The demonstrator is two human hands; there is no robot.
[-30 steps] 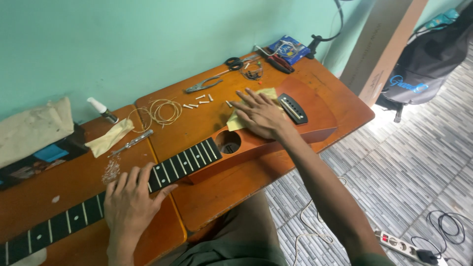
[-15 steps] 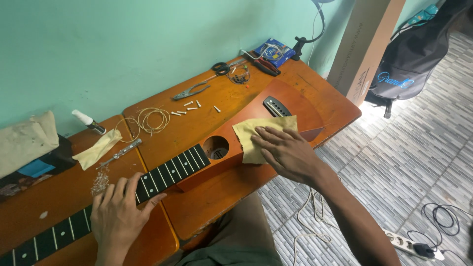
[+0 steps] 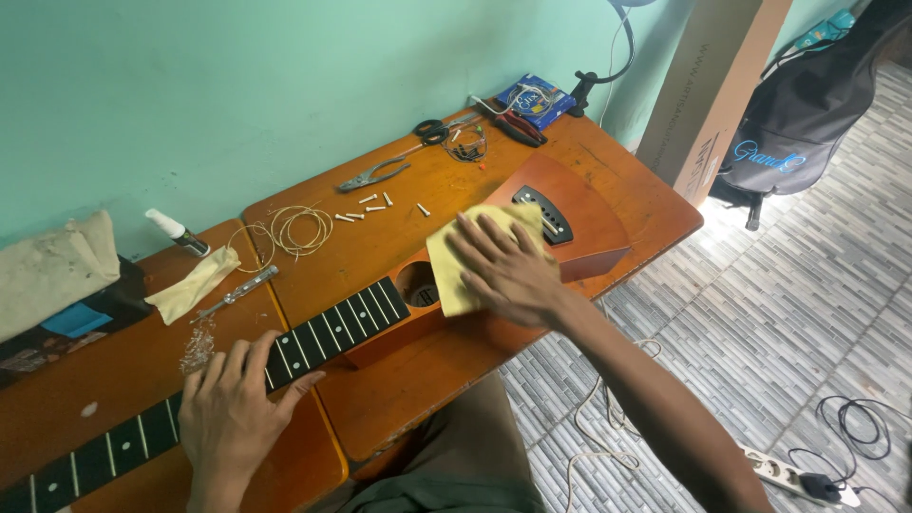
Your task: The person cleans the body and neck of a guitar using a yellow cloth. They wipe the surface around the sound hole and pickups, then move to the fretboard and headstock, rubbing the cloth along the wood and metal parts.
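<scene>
A stringless reddish-brown guitar [image 3: 589,214] lies flat across two wooden tables [image 3: 399,389], with its dark fretboard [image 3: 332,328] running to the left. My right hand [image 3: 503,271] presses a yellow cloth [image 3: 456,261] flat on the guitar top, between the sound hole [image 3: 418,285] and the black bridge [image 3: 543,214]. My left hand [image 3: 237,404] rests palm down over the fretboard and holds the neck still.
Behind the guitar lie coiled old strings [image 3: 299,228], several white bridge pins [image 3: 366,207], pliers [image 3: 375,174], scissors [image 3: 437,128], a string packet [image 3: 535,100], a small bottle [image 3: 176,233] and another cloth [image 3: 195,283]. A cardboard box [image 3: 712,85], a gig bag [image 3: 817,104] and a power strip [image 3: 793,470] stand at the right.
My right hand has slid the yellow cloth over the guitar top, from near the bridge down toward the lower edge, then back up beside the sound hole. My left hand stays on the neck.
</scene>
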